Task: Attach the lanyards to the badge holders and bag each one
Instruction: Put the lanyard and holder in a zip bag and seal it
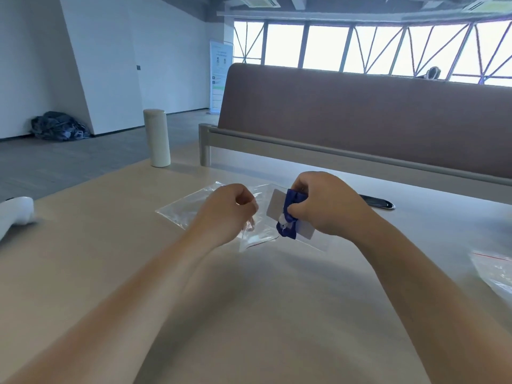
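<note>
A clear plastic zip bag (184, 207) with a red seal line lies on the table's middle. My left hand (228, 210) pinches the bag's open edge with curled fingers. My right hand (324, 203) grips a folded blue lanyard (289, 217) bunched against a grey badge holder (277, 209), held at the bag's mouth just right of the left hand. The lanyard's clip end shows below the right thumb. How far the badge holder is inside the bag I cannot tell.
A tall white cylinder (157, 138) stands at the table's far left. A white device (16, 214) lies at the left edge. More clear bags (496, 268) lie at the right edge. A dark flat object (378, 202) lies behind my right hand, before the brown partition (360, 120).
</note>
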A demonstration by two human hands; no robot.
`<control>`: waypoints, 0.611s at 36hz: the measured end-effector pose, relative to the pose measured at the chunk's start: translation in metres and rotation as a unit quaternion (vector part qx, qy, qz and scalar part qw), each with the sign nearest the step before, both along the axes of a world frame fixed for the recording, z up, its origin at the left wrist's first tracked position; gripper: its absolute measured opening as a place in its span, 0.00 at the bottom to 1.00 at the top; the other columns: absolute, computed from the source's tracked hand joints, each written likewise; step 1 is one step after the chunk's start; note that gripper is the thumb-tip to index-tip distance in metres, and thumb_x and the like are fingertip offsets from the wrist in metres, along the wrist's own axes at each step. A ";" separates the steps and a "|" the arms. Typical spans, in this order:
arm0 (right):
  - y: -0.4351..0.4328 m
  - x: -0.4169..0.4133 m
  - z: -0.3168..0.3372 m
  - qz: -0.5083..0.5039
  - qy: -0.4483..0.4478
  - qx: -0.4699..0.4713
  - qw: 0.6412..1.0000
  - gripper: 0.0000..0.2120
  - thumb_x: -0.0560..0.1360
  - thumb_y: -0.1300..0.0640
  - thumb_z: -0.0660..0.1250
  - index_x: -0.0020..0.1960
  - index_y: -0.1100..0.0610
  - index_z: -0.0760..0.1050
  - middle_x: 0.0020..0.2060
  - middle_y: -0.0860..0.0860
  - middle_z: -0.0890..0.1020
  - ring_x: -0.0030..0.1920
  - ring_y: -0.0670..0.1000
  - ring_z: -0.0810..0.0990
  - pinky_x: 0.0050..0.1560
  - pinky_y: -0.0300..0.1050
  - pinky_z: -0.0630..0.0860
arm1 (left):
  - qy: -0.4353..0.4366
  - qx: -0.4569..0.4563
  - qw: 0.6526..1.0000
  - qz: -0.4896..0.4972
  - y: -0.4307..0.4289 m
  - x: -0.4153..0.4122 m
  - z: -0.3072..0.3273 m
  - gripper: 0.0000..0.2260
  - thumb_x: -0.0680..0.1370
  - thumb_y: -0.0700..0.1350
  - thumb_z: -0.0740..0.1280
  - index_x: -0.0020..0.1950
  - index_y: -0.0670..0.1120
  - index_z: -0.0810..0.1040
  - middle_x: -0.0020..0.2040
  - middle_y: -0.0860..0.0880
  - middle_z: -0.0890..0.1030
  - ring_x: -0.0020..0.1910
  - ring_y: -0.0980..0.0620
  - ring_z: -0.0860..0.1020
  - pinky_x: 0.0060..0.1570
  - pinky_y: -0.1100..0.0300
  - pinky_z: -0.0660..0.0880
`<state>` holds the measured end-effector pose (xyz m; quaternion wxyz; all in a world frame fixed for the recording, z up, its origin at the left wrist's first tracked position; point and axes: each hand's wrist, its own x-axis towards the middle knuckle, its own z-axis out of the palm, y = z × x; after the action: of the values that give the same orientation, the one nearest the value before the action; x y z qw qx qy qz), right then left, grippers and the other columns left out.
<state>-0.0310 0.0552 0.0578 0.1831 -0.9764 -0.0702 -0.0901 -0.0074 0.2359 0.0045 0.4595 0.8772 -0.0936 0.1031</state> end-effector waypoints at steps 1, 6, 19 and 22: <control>0.002 0.000 -0.001 0.002 0.001 0.000 1.000 0.10 0.73 0.55 0.71 0.52 0.49 0.74 0.47 0.46 0.79 0.46 0.50 0.77 0.43 0.44 0.74 | -0.006 0.000 1.000 0.005 0.000 -0.001 0.000 0.05 0.78 0.46 0.66 0.42 0.49 0.78 0.35 0.52 0.84 0.38 0.49 0.83 0.48 0.46 0.80; 0.010 -0.001 -0.006 -0.002 0.017 0.003 1.000 0.11 0.73 0.55 0.72 0.52 0.49 0.73 0.48 0.47 0.80 0.45 0.50 0.77 0.44 0.44 0.77 | 0.002 -0.015 1.000 0.006 0.001 -0.003 0.003 0.05 0.78 0.45 0.65 0.44 0.47 0.78 0.34 0.52 0.84 0.34 0.54 0.83 0.47 0.47 0.81; 0.018 0.000 -0.015 -0.036 0.018 0.013 0.999 0.09 0.73 0.54 0.72 0.50 0.51 0.73 0.45 0.48 0.79 0.40 0.49 0.77 0.44 0.44 0.77 | -0.015 -0.027 0.999 -0.018 -0.006 -0.013 0.005 0.06 0.79 0.44 0.63 0.44 0.48 0.78 0.39 0.50 0.83 0.30 0.55 0.82 0.37 0.57 0.78; 0.014 0.003 -0.016 -0.055 0.014 0.031 0.998 0.08 0.73 0.54 0.72 0.48 0.52 0.74 0.42 0.49 0.79 0.36 0.48 0.74 0.41 0.44 0.76 | -0.009 -0.008 0.999 -0.037 -0.008 -0.014 0.004 0.07 0.79 0.45 0.64 0.42 0.50 0.78 0.39 0.52 0.83 0.29 0.56 0.82 0.39 0.56 0.76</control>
<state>-0.0285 0.0690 0.0422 0.2088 -0.9739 -0.0110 -0.0882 -0.0213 0.2279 0.0081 0.4695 0.8683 -0.1293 0.0945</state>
